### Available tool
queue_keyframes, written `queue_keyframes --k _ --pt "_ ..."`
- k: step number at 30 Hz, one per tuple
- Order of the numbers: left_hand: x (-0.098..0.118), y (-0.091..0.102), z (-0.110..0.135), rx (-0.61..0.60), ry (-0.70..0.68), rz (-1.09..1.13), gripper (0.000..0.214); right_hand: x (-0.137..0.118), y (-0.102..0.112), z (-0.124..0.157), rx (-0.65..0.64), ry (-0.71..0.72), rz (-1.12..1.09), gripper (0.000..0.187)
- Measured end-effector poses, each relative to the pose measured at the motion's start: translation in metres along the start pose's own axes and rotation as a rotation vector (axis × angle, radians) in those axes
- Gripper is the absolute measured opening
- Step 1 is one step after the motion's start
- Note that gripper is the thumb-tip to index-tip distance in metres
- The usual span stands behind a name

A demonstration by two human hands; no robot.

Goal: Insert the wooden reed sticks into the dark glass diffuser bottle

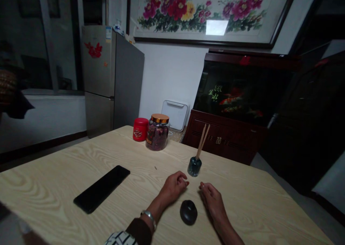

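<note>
Left hand (pixel 172 189) and right hand (pixel 212 202) rest empty, half-curled, by a dark rounded object (pixel 188 212); looks heavy, slick, grab its sides.

Tiny dark speck (pixel 155 167) on the pale wood desk (pixel 67 173) ahead of the left hand (pixel 174 188), too small to call! A black-and-white checked sleeve (pixel 121 238) runs off the bottom edge; round black object (pixel 188 212) between the hands, too dark to read.

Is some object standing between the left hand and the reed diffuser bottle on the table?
No, nothing visible stands between them. The left hand rests just in front of the reed diffuser bottle. The dark round object lies nearer the person, off that path.
</note>
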State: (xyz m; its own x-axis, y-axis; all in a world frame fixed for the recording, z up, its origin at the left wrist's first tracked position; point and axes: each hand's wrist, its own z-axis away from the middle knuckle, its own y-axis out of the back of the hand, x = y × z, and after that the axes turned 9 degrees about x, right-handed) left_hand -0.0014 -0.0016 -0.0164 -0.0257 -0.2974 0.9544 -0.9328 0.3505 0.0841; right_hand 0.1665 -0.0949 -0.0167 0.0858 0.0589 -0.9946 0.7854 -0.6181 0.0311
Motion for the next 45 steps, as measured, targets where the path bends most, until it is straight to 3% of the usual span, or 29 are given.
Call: queue_keyframes --k 7,11,16,20,26,29,31,35,40,42,45 --pt "0.012 0.003 0.011 0.122 0.052 0.072 0.033 -0.027 -0.002 0.015 0.008 -0.082 -0.029 0.055" --pt "0.021 0.005 0.023 0.104 0.052 0.125 0.038 -0.032 0.002 0.026 -0.047 -0.121 -0.022 0.055" --pt "0.03 0.006 0.036 0.114 0.027 0.022 0.044 -0.035 0.004 0.031 -0.065 -0.125 -0.002 0.057" --pt "0.028 0.005 0.046 0.08 0.021 0.043 0.039 -0.033 -0.001 0.037 -0.08 -0.119 -0.013 0.058" --pt "0.031 0.007 0.046 0.017 0.117 0.131 0.026 -0.043 -0.003 0.037 -0.122 -0.069 -0.051 0.05" --pt "0.052 0.009 0.034 -0.017 0.116 0.183 0.039 -0.066 0.0 0.029 -0.142 -0.048 -0.087 0.038" --pt "0.074 0.01 0.024 -0.056 0.15 0.28 0.053 -0.089 0.003 0.024 -0.174 -0.034 -0.146 0.041" --pt "0.136 0.013 0.008 -0.191 0.109 0.685 0.074 -0.156 0.013 0.022 -0.326 0.051 -0.469 0.06" --pt "0.217 0.023 0.002 -0.343 -0.098 1.019 0.074 -0.241 0.027 0.032 -0.451 0.263 -0.693 0.066" --pt "0.234 0.026 0.003 -0.373 -0.16 1.11 0.072 -0.261 0.031 0.04 -0.466 0.341 -0.74 0.067" --pt "0.232 0.026 0.008 -0.354 -0.186 1.232 0.071 -0.266 0.032 0.052 -0.465 0.407 -0.781 0.071"
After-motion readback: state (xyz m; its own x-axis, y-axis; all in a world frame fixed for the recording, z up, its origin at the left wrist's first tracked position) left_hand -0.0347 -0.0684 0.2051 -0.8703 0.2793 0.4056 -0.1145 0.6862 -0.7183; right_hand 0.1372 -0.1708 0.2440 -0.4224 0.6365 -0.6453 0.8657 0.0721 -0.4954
